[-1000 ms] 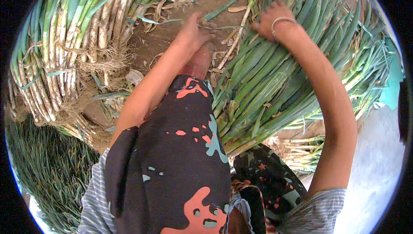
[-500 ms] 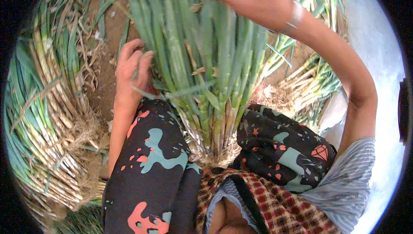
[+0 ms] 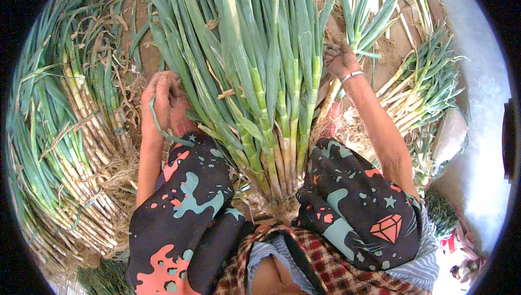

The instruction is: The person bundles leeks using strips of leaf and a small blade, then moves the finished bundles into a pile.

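Has a checked cloth (image 3: 347,257) across the lap at the near edge. Sits with knees apart, in dark trousers (image 3: 198,192) with coral and blue-green patches. Has a big bunch of green onions (image 3: 255,89) in the middle, between the knees, with the root end near and the green leaves fanning out toward the far edge. Has a wide heap of onions (image 3: 70,203) at the left, with pale stalks and tangled roots toward the near side. Bends the left hand (image 3: 163,86) just beside the bunch, on its left, with fingers curled closed on a thin leaf strip (image 3: 156,116) trailing down to the left knee. Has smaller onion bundles (image 3: 415,89) on the right, beyond the right knee, and a pale grey surface (image 3: 480,127) along the right edge. Reaches the right hand (image 3: 341,61) to the right of the bunch, a little farther off, with a pale bracelet (image 3: 351,76) on the wrist and fingers partly bent beside a leafy clump (image 3: 363,21); cannot tell whether gripping it. Shows brown ground (image 3: 399,51) at far right.
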Available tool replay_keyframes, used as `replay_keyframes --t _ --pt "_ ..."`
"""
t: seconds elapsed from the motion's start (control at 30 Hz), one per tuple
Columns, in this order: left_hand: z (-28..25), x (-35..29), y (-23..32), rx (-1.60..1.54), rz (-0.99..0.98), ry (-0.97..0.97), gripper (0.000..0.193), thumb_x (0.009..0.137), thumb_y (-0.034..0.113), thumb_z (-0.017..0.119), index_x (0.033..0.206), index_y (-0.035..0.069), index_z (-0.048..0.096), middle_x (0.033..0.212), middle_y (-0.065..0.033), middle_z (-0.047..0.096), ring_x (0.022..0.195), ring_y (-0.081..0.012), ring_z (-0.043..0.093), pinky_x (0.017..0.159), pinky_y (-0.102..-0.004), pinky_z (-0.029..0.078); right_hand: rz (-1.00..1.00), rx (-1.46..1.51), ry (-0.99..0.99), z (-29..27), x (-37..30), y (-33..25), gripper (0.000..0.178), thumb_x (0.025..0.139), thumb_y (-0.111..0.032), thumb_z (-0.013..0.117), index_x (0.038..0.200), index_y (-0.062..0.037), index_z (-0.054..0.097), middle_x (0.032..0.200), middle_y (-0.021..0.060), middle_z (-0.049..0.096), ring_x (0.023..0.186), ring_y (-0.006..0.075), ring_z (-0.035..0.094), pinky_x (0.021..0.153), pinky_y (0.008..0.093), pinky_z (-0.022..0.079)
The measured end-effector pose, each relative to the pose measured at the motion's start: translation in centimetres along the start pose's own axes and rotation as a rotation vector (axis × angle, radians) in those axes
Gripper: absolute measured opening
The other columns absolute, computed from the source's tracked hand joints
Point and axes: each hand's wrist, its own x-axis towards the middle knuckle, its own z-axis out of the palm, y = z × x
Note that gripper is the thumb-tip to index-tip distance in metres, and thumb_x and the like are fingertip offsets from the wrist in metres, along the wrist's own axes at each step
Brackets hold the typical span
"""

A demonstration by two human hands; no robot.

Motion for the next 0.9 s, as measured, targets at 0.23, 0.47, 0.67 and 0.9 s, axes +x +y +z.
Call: replay_keyframes --t 0.23,0.47,0.67,0.9 --pt "1.9 -0.9 6.1 0.21 0.209 -0.002 0.027 0.091 0.02 0.049 0.081 -0.004 0.055 0.06 -0.009 0.049 0.055 -0.0152 0.049 0.053 -0.0311 0.041 -1.147 -1.195 -0.254 6.9 -9.1 -2.2 0.024 0.087 -0.026 0.05 0.08 -0.0051 0.06 0.062 0.0044 0.052 0.05 0.0141 0.047 0.045 0.0255 0.036" --pt "3.5 -3.3 12.4 0.221 0.648 -0.327 0.018 0.083 0.009 0.057 0.068 0.0 0.051 0.059 -0.0137 0.047 0.051 -0.0314 0.052 0.046 -0.0384 0.04 -1.272 -1.425 -0.96 15.2 -17.6 4.6 0.02 0.084 -0.023 0.049 0.07 -0.0092 0.053 0.058 0.0112 0.05 0.052 0.0295 0.053 0.046 0.0385 0.041" --pt "5.3 1.2 6.0 0.168 0.367 -0.152 0.024 0.088 0.016 0.052 0.073 -0.003 0.054 0.063 -0.0209 0.052 0.06 -0.04 0.053 0.053 -0.0397 0.042 -1.221 -1.481 -0.897 14.5 -13.2 8.3 0.03 0.085 -0.025 0.048 0.062 -0.0062 0.05 0.058 0.015 0.05 0.053 0.0344 0.053 0.047 0.042 0.041" --pt "3.5 0.9 4.6 0.066 0.083 -0.232 0.027 0.09 0.021 0.053 0.078 -0.002 0.058 0.058 -0.0009 0.049 0.054 -0.0092 0.044 0.052 -0.0242 0.037 -1.262 -1.616 -1.017 16.1 -13.5 8.7 0.033 0.084 -0.026 0.05 0.058 -0.0057 0.047 0.055 0.0148 0.049 0.052 0.0345 0.052 0.047 0.0433 0.04"
